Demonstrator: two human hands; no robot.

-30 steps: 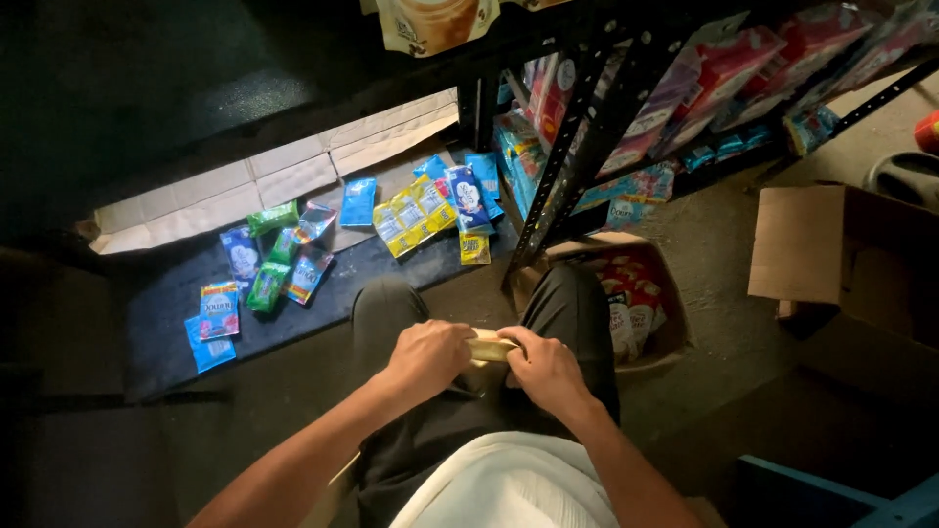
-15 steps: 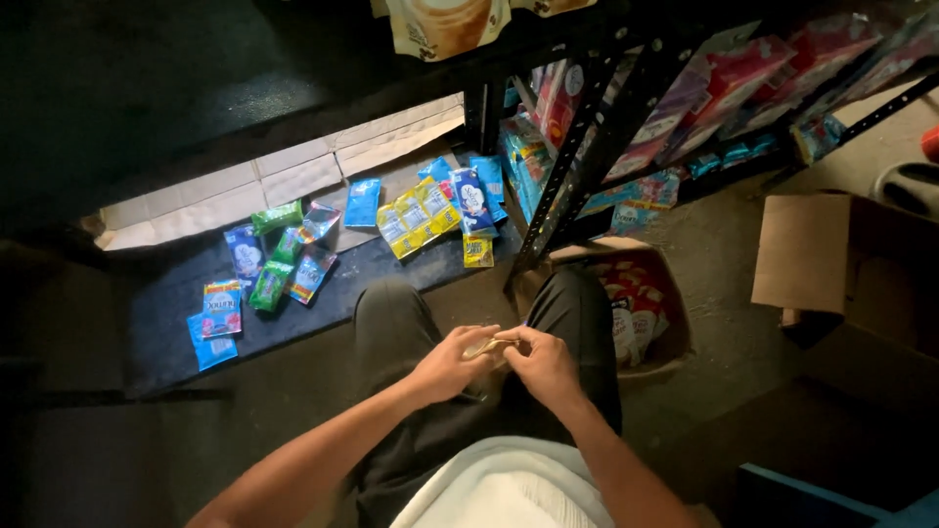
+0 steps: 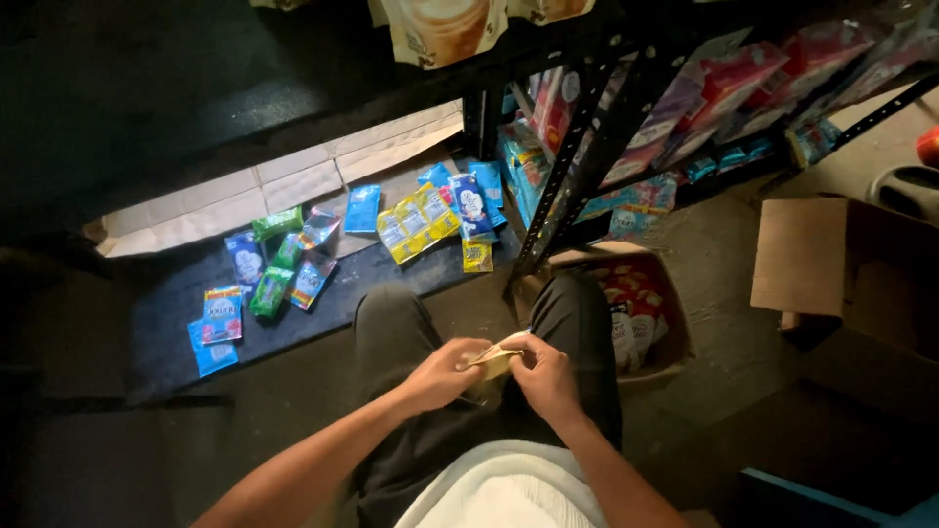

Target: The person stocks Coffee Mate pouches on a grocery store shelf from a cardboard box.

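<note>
Now the left hand (image 3: 445,372) and right hand (image 3: 543,376) have drawn closer, both pinching one small tan packet (image 3: 496,360) over the lap. Beyond the knees, roughly sixteen sachets (image 3: 421,223) lie beside one metal rack (image 3: 587,147).

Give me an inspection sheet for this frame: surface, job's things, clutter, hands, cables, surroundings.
Surface: dim floor with a dark mat and flattened cardboard behind it.
Job's things: small yellowish packet held between both hands over the lap.
Clutter: loose sachets in blue, green and yellow spread on the mat.
Hands: left hand and right hand both pinch the packet.
Cables: nothing seen.
Surroundings: black metal rack stocked with packets; open box of red packs by the right knee; empty cardboard box at right.
</note>
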